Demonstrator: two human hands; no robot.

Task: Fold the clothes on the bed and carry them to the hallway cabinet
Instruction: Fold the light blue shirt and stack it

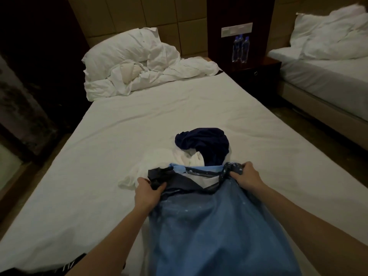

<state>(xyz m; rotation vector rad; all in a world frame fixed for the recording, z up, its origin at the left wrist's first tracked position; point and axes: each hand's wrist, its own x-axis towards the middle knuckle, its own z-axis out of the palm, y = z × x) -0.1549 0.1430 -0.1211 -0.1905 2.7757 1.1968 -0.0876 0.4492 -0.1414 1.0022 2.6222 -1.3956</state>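
My left hand (148, 193) and right hand (246, 176) each clench a dark top corner of the blue garment (209, 222), stretched between them over the bed (99, 156) — just beyond lie a crumpled white garment (157, 166) and a navy garment (207, 142), touching.

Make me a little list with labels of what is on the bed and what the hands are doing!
held garment: blue shirt, gripped at both top corners
left hand: grips the shirt's left corner
right hand: grips the shirt's right corner
waiting clothes: navy garment and white garment, crumpled just beyond the shirt
bed: white sheet
head of bed: rumpled pillow and duvet
nightstand: three water bottles
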